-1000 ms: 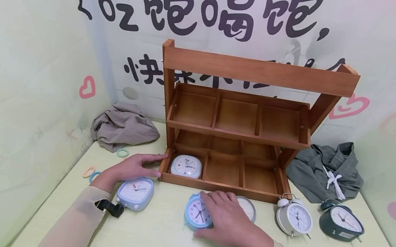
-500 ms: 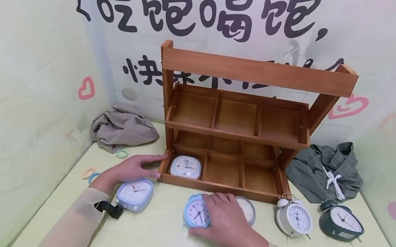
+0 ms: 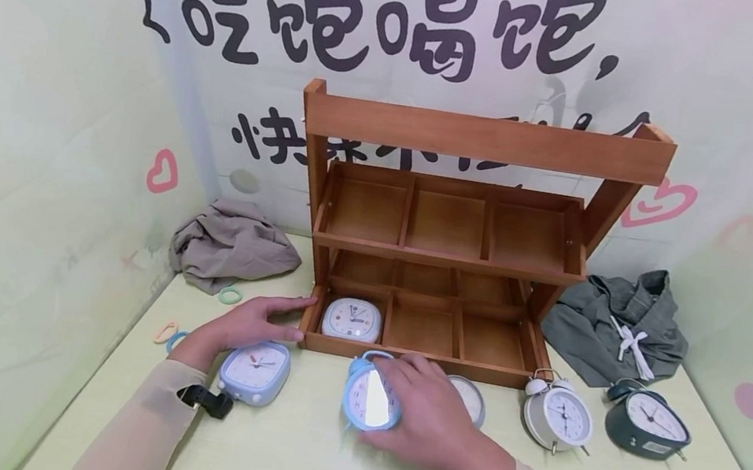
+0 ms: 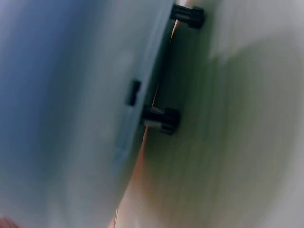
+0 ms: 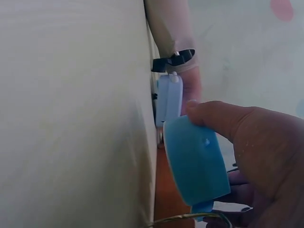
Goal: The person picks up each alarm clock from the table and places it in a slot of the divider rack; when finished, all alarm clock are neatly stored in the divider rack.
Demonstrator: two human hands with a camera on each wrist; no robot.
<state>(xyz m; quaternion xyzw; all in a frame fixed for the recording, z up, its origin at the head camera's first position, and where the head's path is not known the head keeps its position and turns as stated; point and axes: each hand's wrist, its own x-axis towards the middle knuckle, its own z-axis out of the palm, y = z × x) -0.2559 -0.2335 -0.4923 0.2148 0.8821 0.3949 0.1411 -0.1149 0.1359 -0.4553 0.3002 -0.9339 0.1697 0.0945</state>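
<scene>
My right hand (image 3: 427, 416) grips a light blue twin-bell alarm clock (image 3: 362, 400), its dial crossed by a bright glare, in front of the wooden shelf (image 3: 431, 361). In the right wrist view the thumb lies on one side of this clock (image 5: 197, 161), with fingers on the other. My left hand (image 3: 250, 326) rests with extended fingers against the shelf's lower left end. Just below that hand stands a periwinkle square alarm clock (image 3: 254, 371); its blurred back with black knobs (image 4: 161, 118) fills much of the left wrist view. A white rounded clock (image 3: 352, 319) sits in the lower left compartment.
A round grey-rimmed clock (image 3: 469, 400) is partly hidden behind my right hand. Farther right stand a white twin-bell clock (image 3: 560, 416) and a dark green one (image 3: 648, 422). Crumpled brown cloth (image 3: 235, 248) and dark grey cloth (image 3: 617, 326) flank the shelf. Small coloured rings lie at left.
The light blue clock has tilted up and shifted slightly left in my right hand; its bells and handle now show, and glare covers the dial. My left hand keeps its place at the shelf.
</scene>
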